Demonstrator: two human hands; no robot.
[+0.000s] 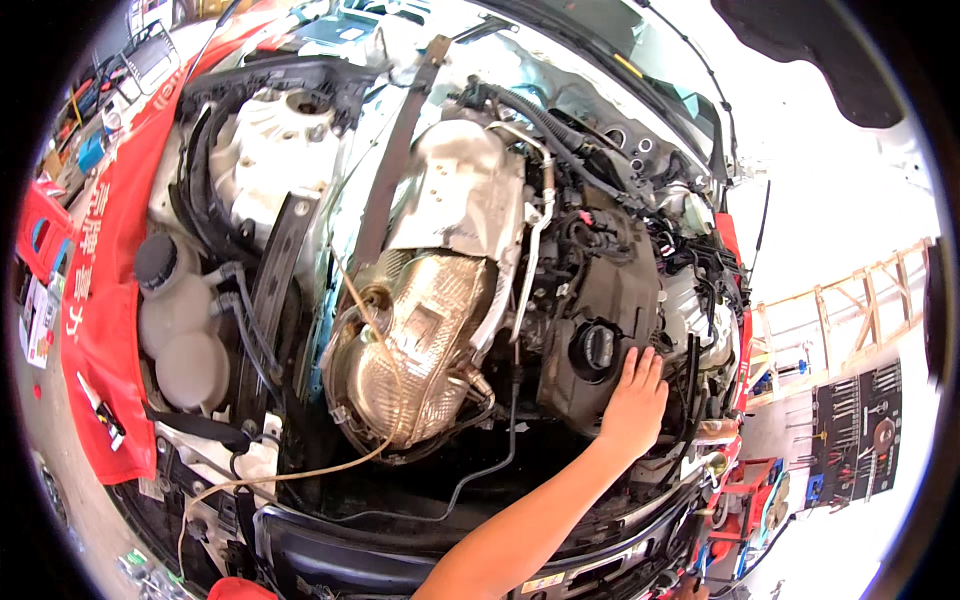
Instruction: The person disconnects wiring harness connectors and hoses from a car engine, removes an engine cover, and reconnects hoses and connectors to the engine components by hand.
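My left hand (632, 405) lies on the right edge of the dark engine cover (566, 393), fingers stretched out just right of the black filler cap (597, 348). It holds nothing visible. Left of the cover are a dimpled metal heat shield (418, 335), a silvery shield (452, 190) above it and a thin tan hose (290, 470) running across the bay. A small patch of skin at the bottom right edge (692, 590) may be my right hand; its fingers cannot be made out.
A pale reservoir (185, 340) and red fender cover (105, 400) line the left side; a white pen-like item lies on the cover. A windshield is above. Beyond the car at right are a wooden frame (822, 320), a tool board (850, 440) and red equipment (745, 480).
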